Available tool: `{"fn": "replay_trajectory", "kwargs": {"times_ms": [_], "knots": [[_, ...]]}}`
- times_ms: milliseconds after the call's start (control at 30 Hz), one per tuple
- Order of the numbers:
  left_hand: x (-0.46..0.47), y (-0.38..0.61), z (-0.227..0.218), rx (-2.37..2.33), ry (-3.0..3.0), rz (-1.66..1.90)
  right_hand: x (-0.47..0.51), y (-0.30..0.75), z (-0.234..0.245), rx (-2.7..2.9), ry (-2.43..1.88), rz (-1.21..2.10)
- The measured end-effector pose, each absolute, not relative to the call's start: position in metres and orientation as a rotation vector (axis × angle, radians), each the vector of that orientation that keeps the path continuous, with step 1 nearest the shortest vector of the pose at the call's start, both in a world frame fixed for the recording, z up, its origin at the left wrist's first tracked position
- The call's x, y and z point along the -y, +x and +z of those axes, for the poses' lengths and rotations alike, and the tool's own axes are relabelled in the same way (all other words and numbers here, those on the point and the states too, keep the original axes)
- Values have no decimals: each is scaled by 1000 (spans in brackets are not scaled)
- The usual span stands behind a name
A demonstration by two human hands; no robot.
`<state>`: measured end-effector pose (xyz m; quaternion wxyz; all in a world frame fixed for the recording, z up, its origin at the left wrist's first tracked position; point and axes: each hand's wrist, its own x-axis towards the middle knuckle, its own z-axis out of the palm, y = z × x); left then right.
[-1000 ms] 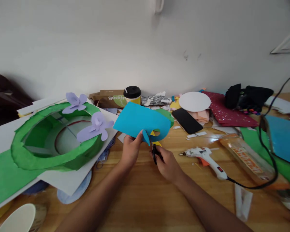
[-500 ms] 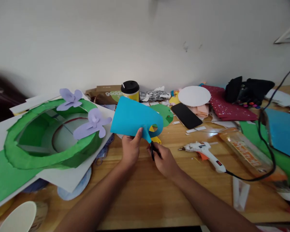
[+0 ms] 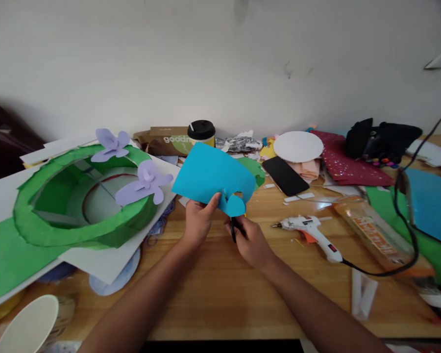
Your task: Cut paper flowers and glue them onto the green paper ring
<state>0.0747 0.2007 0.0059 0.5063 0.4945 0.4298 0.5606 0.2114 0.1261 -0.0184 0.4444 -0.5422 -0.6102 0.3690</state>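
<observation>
Between my hands is a sheet of bright blue paper point(image 3: 211, 171) with a cut opening near its right side. My left hand point(image 3: 199, 220) pinches the sheet's lower edge, thumb on top. In my right hand point(image 3: 252, 240) are scissors point(image 3: 233, 229) with black handles, fingers closed around them. Their blades are at the paper, mostly hidden behind a rounded blue flap point(image 3: 235, 206) that hangs over them. Beyond the sheet lies a green paper piece point(image 3: 255, 171), partly covered.
To the left stands a green ring-shaped paper form point(image 3: 33, 228) with purple paper flowers point(image 3: 147, 184). A white glue gun point(image 3: 310, 228) with a black cord lies right of my hands, near a phone point(image 3: 285, 175). A paper cup point(image 3: 31, 323) is at the lower left.
The blue sheet has turned and tipped in my hands. A rounded blue flap now hangs over the scissors where the opening's strip was. The whole view has shifted slightly.
</observation>
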Motion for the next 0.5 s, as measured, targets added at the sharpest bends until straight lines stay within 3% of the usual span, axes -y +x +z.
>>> {"fn": "replay_trajectory", "kwargs": {"times_ms": [500], "knots": [[-204,66,10,-1106,1406,1308,-127,215,-20,1558,-1383,837]]}}
